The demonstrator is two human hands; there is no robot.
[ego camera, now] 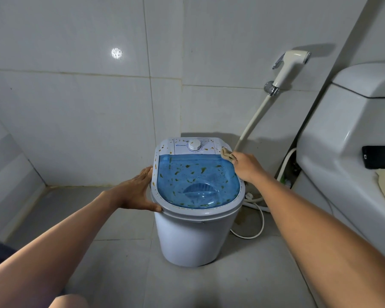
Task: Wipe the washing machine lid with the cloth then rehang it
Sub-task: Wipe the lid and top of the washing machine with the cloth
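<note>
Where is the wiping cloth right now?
The cloth is bunched in the right hand, pressed on the far right corner of the washing machine lid, just right of the white dial.

You are in a home bathroom; pale glossy wall tiles (76, 107) cover the far corner, and grey floor tiles (125, 263) run up to it; a white toilet tank (342, 130) stands on the right; a bidet sprayer (291, 63) hangs in its wall holder beside the tank, hose trailing down; a small top-loading washing machine (196, 236) sits on the floor in the middle, its cable looping behind it.
</note>
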